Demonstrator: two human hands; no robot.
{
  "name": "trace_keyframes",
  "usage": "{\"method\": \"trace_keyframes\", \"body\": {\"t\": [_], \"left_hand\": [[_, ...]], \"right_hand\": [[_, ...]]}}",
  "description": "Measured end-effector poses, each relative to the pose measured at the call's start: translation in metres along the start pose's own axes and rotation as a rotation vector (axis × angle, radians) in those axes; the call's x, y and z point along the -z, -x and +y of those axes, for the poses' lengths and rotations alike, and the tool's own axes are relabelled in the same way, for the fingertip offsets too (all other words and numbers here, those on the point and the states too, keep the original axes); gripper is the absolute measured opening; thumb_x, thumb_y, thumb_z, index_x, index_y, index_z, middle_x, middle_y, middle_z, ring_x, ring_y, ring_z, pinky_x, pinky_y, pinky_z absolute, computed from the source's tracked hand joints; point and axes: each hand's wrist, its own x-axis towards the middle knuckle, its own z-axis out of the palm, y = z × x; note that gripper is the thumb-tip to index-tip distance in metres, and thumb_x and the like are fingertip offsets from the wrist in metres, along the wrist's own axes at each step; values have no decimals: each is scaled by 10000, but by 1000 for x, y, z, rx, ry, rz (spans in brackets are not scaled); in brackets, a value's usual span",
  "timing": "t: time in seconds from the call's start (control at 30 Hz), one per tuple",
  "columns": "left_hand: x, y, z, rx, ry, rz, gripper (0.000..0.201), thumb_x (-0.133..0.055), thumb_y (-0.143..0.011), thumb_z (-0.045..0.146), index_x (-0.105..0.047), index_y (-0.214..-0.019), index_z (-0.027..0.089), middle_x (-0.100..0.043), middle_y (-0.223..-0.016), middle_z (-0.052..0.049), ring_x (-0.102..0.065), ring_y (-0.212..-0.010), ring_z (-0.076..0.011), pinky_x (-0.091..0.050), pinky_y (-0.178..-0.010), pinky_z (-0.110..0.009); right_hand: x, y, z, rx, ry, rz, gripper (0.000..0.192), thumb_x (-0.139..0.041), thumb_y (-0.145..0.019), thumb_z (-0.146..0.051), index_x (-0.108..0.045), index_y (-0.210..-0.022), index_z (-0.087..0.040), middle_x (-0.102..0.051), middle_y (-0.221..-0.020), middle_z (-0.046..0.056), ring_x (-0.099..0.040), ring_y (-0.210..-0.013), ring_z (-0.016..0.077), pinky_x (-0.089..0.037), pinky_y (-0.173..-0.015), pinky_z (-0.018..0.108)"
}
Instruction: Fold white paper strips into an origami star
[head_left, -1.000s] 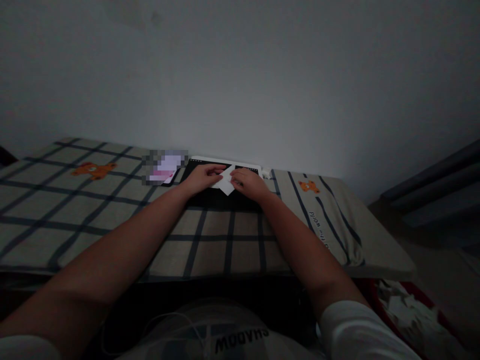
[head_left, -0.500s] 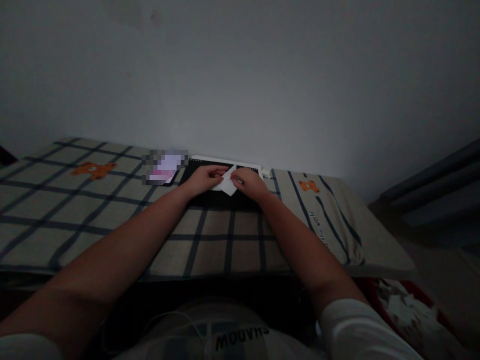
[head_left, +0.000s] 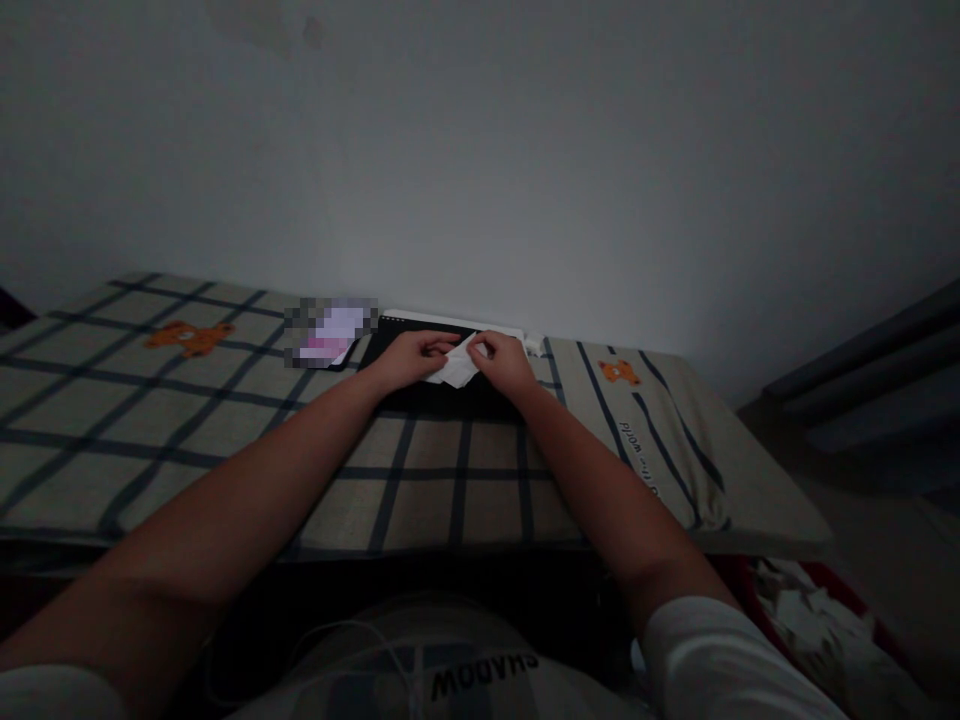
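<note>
Both hands, left (head_left: 409, 358) and right (head_left: 504, 362), pinch together, arms outstretched.

A checked cloth (head_left: 187, 420) covers the table, bearing a black pad (head_left: 442, 395).

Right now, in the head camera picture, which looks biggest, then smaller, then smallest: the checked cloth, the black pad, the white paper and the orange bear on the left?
1. checked cloth
2. black pad
3. orange bear and white paper: look about alike, and both hands hide part of the paper.
</note>
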Motion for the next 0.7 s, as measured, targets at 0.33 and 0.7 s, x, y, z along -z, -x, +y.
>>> {"method": "trace_keyframes", "body": {"t": [0.33, 0.7], "left_hand": [[-2, -1, -2, 20, 61, -35, 556, -631, -668, 257, -562, -1204, 127, -677, -1020, -95, -635, -864, -193, -487, -752, -304], [-1, -2, -4, 93, -59, 114, 537, -695, -652, 403, -631, -1106, 124, -686, -975, -106, -630, -826, -205, -489, -739, -322]], "right_hand": [[2, 0, -1, -149, -83, 8, 188, -534, -739, -272, -662, -794, -145, -598, -673, 14, -465, -585, 117, -358, -587, 241], [0, -1, 1, -159, -126, 16, 201, -544, -746, -296, -654, -819, -144, -594, -694, 13, -465, -600, 114, -363, -594, 241]]}}
